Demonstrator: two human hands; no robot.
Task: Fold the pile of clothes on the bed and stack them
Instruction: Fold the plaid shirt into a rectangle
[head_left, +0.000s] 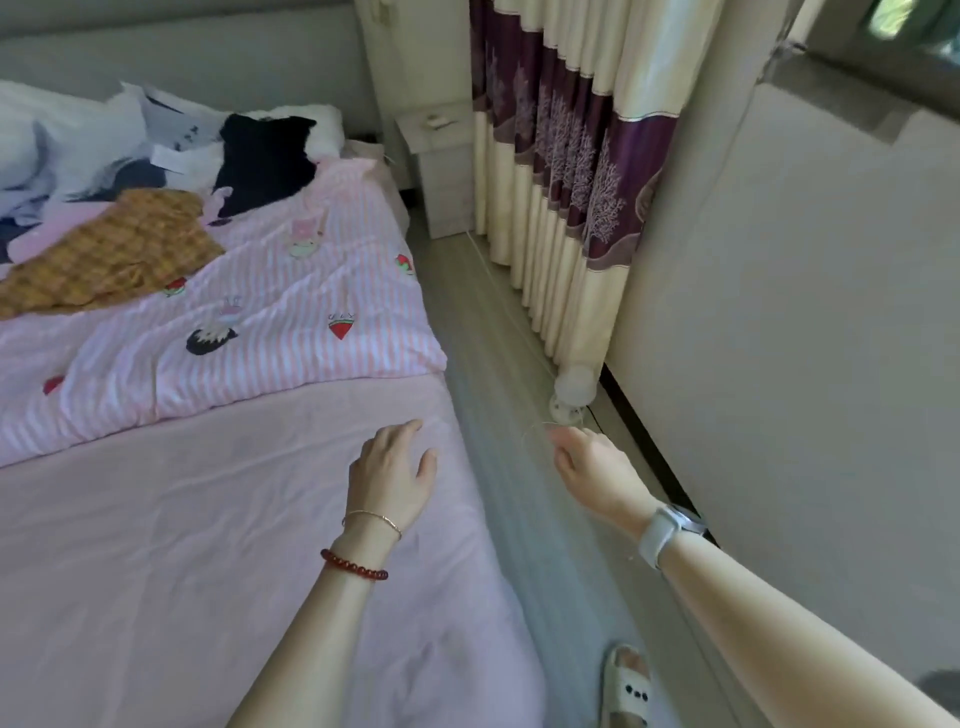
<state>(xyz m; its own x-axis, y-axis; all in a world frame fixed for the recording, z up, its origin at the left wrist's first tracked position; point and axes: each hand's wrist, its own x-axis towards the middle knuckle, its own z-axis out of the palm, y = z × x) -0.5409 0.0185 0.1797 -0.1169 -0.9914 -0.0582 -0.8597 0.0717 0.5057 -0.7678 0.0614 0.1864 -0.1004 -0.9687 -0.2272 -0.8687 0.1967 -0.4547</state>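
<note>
Purple-and-cream curtains (566, 171) hang beside a pale nightstand (441, 166) on grey plank floor (498, 374).

Soft, even daylight, brightest at the far right window (904, 21). Shadows faint. Slight blur overall; wide-angle bending curves the wall (805, 312) and curtain (561, 156) at the edges.

Your arms are bare to the elbow, no sleeves showing. Behind your left hand (392, 470) you wear a thin gold chain bracelet (373, 520) and a dark red bead bracelet (354, 565). Behind your right hand (597, 467) sits a white-strapped watch (667, 530). One foot wears a pale slipper (626, 686).
</note>
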